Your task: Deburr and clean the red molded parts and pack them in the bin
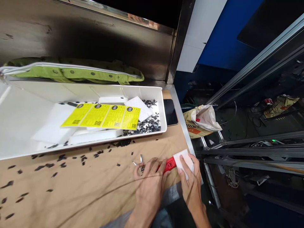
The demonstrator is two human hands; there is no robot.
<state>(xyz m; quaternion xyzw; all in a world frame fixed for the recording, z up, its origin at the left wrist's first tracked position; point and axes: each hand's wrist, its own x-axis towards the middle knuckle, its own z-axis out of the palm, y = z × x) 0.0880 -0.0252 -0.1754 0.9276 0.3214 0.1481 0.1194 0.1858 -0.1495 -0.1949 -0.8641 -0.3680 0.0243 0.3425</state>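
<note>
Near the front edge of the brown-covered table (114, 183), my left hand (152, 177) is wrapped round a red object (170, 164), with its fingers curled over the left part. A silvery metal piece (141, 159) pokes out by my left fingertips. My right hand (190, 177) grips a white foam block (181, 155), which meets the right end of the red object. Behind both hands stands a long white bin (114, 139) holding white foam pieces (140, 106), many small black parts (149, 125) and a sheet of yellow labels (102, 115).
A phone (170, 111) lies right of the bin. Black bits (61, 157) are scattered over the table. Beyond the table's right edge are a paper sack (201, 122) and metal frame rails (237, 158). A green zipped pouch (78, 73) lies behind the bin.
</note>
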